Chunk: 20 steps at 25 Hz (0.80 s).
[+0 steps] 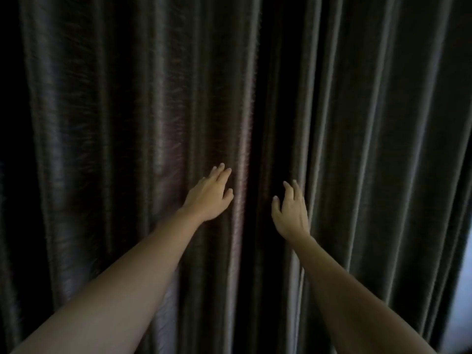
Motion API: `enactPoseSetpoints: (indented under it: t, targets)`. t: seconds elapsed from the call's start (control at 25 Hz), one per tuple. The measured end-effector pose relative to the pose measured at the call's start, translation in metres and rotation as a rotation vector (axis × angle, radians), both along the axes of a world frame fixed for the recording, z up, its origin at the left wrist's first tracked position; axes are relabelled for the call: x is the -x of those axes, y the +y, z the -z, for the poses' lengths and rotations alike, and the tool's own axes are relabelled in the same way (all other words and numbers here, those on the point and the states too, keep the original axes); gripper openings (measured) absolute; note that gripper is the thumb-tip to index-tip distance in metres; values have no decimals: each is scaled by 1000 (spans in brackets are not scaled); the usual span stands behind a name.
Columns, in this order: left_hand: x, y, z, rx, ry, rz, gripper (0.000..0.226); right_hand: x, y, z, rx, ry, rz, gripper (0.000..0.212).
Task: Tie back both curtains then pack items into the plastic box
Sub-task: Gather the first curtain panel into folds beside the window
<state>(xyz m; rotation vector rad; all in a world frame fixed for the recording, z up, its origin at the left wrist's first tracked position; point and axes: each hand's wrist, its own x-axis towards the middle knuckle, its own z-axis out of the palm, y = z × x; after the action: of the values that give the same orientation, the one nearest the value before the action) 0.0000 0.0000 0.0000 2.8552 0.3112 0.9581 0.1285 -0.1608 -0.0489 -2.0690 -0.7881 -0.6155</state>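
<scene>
Dark sheened fabric: left curtain [127,123] and right curtain [370,123] are being shown drawn shut, inner edges meeting between the hands. Left hand [209,198] and right hand [290,213] are being held at those edges, each grip spread apart, nothing clamped.

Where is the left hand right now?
Head view, just left of centre: the left hand, fingers extended, is at the inner edge fold of the left curtain. The right hand is opposite it, across the dark gap.

Pale bluish strip [463,290] at lower right edge, blurred; what it is, unclear.
</scene>
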Motion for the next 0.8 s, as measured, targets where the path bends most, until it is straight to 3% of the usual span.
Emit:
enactPoseSetpoints:
  t: [0.12, 0.24, 0.4, 0.52, 0.64, 0.8]
  targets:
    - [-29, -6, -7, 46, -146, -14, 57, -40, -2, -19, -85, 6, -2, 66]
    - [-63, -5, -18, 192, -283, -62, 63, -70, 12, -37, -211, 140, -111, 74]
    - [-96, 9, -36, 222, -422, -172, 68, -94, 49, -47, -349, 163, -482, 55]
    - [-112, 25, -47, 175, -470, -278, 69, -121, 80, -45, -263, -7, -597, 54]
    - [-103, 44, -61, 125, -582, -163, 73, -129, 107, -42, -102, -161, -670, 56]
    - [-77, 58, -88, -165, -585, -98, 46, -110, 155, -33, -13, -306, -847, 66]
